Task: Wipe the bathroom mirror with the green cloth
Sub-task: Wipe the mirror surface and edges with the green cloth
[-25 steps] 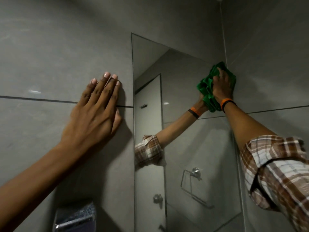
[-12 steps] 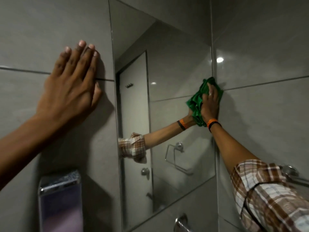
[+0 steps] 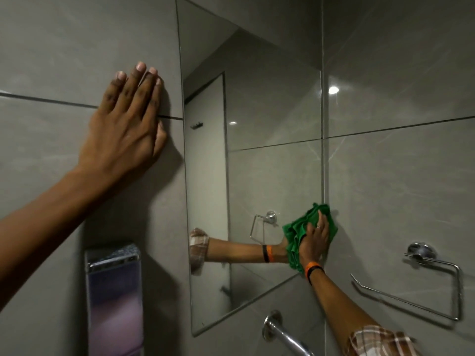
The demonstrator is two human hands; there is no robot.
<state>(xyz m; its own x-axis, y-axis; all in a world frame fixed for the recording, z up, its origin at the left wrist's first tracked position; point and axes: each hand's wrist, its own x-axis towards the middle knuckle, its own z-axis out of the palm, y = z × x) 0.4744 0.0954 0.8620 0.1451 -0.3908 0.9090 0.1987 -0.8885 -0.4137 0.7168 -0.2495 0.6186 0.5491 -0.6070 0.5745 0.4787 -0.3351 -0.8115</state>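
We press our right hand (image 3: pixel 314 240) against the crumpled green cloth (image 3: pixel 298 236), fingers spread and curled over its folds so that the cloth is gripped and pinned flat to the glass. The cloth sits at the lower right edge of the tall frameless wall mirror (image 3: pixel 257 176), bunching out to the left of and above the hand, with its right fringe touching the corner where the mirror meets the grey tiled side wall (image 3: pixel 398 176). An orange and black wristband (image 3: pixel 312 269) circles the wrist just below the hand, and a rolled plaid shirt sleeve (image 3: pixel 377 341) shows farther down the arm. In the glass just left of the hand we see the reflection of that arm reaching in to meet the cloth. Our left hand (image 3: pixel 126 127) lies open and flat, palm against the grey tiled front wall (image 3: pixel 51 47), fingers together and pointing up, just left of the mirror's left edge and holding nothing. Below the left forearm a shiny chrome box-shaped dispenser (image 3: pixel 114 299) is fixed to the same wall. To the right of the right hand, on the side wall, hangs a chrome towel ring holder (image 3: pixel 424 278), and below the right forearm a chrome pipe (image 3: pixel 282 335) juts from the wall under the mirror's bottom edge.
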